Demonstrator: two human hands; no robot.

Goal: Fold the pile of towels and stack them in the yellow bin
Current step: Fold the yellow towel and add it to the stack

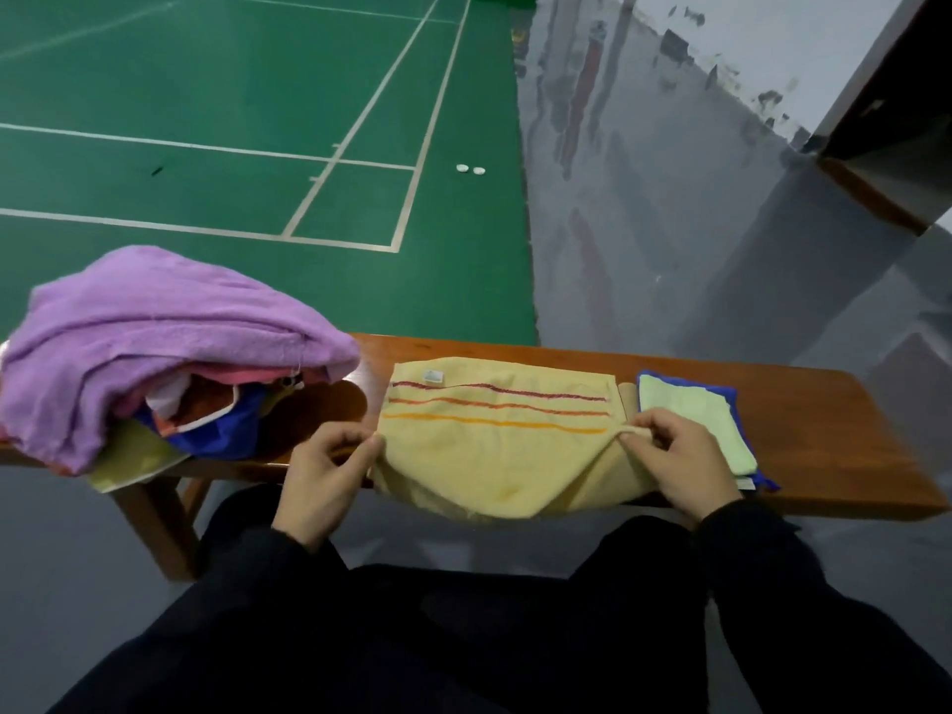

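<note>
From the head view, a yellow towel (pixel 494 440) with three stripes — dark red, orange and amber — lay spread on the wooden desk (pixel 824 445), its near edge hanging over the front. The left hand (pixel 324 481) pinched the towel's left edge between thumb and fingers, and the right hand (pixel 680 461) pinched its right edge the same way, fingers curled on a small fold of cloth. At the left end of the desk sat the pile of towels (pixel 154 353), a purple towel (pixel 129 322) draped over the top with pink, white and blue cloth showing beneath. Just right of the yellow towel lay a folded pale green towel (pixel 690 425) on a blue towel (pixel 731 399). Dark sleeves and trousers filled the foreground. Beyond the desk stretched a green court floor (pixel 206 95) with white lines — two small white discs (pixel 470 169) lay near its edge.
</note>
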